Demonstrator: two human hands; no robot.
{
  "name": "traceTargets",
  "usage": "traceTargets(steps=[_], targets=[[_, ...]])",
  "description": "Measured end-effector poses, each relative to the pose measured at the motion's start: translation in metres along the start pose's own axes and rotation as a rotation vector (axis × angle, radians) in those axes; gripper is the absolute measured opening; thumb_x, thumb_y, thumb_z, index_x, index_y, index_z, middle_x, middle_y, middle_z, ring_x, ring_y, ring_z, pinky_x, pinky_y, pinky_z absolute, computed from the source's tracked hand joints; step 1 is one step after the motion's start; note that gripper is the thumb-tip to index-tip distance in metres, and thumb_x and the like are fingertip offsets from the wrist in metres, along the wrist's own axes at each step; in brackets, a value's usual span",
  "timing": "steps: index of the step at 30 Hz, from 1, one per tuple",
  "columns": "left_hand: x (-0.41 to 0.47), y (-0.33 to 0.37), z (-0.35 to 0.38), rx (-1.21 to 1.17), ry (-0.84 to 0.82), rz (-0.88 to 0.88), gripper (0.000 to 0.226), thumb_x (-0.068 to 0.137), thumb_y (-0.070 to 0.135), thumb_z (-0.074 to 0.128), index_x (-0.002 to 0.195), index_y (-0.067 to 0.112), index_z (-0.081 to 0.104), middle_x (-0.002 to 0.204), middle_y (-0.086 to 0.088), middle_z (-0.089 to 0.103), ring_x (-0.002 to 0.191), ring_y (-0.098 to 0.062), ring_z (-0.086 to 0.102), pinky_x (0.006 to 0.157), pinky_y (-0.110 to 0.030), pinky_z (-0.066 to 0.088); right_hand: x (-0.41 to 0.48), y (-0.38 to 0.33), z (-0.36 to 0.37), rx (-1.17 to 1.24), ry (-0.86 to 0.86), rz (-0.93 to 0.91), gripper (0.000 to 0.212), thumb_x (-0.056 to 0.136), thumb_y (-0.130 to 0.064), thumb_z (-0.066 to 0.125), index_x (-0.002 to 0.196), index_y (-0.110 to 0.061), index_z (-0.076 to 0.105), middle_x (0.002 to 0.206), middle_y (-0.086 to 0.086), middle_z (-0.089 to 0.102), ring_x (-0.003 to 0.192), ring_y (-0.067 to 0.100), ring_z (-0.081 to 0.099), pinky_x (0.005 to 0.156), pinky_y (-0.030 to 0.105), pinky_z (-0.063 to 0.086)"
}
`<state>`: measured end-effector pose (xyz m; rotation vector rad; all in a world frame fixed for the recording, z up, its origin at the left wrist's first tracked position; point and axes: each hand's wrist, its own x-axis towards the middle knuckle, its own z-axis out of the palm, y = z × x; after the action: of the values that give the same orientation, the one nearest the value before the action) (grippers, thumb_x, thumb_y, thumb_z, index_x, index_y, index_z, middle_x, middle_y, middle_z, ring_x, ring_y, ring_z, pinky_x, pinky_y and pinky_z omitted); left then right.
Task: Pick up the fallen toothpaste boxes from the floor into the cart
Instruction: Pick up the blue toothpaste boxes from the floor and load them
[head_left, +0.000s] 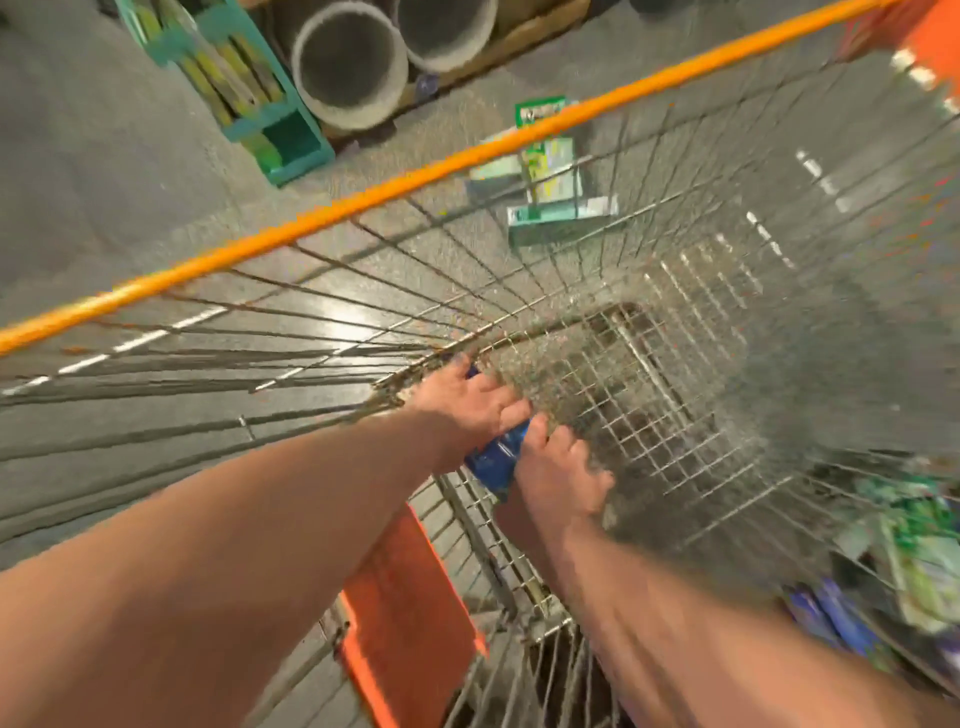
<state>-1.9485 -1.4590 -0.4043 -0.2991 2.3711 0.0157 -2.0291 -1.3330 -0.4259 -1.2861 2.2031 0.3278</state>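
Hands (467, 405) (553, 478) gripping box (496, 457), cart (363, 200), concrete floor (104, 156), pipes (348, 67)

Grey floor (104, 156) w/ conc. pipes (348, 67)

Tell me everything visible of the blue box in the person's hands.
The blue box is a dark blue carton with paler streaks, blurred, no print readable. Only its middle shows, tilted, between the hands. The left hand grips its upper end, the right hand its lower end, fingers curled round it. It is low inside the wire cart, near its mesh floor; contact with the mesh cannot be told.
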Motion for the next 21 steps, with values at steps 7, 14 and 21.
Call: traceTargets(steps=[7, 14, 21], targets=[[0.022, 0.001, 0.066, -0.010, 0.057, 0.097, 0.060, 0.101, 0.017, 0.054, 0.152, 0.024, 0.024, 0.150, -0.002, 0.039, 0.145, -0.031, 0.030, 0.120, -0.065, 0.012, 0.001, -0.028, 0.060, -0.048, -0.110, 0.127, 0.110, 0.082, -0.063, 0.064, 0.156, -0.015, -0.002, 0.149, 0.011, 0.028, 0.134, 0.026, 0.034, 0.092, 0.049, 0.039], [0.028, 0.002, 0.087, -0.039, 0.085, 0.159, 0.075, 0.091, 0.024, 0.070, 0.152, 0.029, 0.026, 0.148, 0.003, 0.041, 0.142, -0.030, 0.031, 0.121, -0.064, 0.009, -0.009, -0.035, 0.076, -0.027, -0.093, 0.151, 0.120, 0.074, -0.073, 0.067, 0.156, -0.013, 0.003, 0.139, 0.008, 0.033, 0.126, 0.023, 0.040, 0.087, 0.043, 0.045], [0.030, -0.015, 0.089, -0.089, 0.052, 0.222, 0.098, 0.076, 0.043, 0.080, 0.154, 0.036, 0.022, 0.150, 0.011, 0.037, 0.144, -0.024, 0.029, 0.123, -0.059, 0.005, -0.015, -0.031, 0.082, 0.046, -0.108, 0.100, 0.119, 0.079, -0.081, 0.052, 0.157, -0.016, -0.009, 0.158, 0.009, 0.020, 0.141, 0.025, 0.029, 0.102, 0.046, 0.038]])
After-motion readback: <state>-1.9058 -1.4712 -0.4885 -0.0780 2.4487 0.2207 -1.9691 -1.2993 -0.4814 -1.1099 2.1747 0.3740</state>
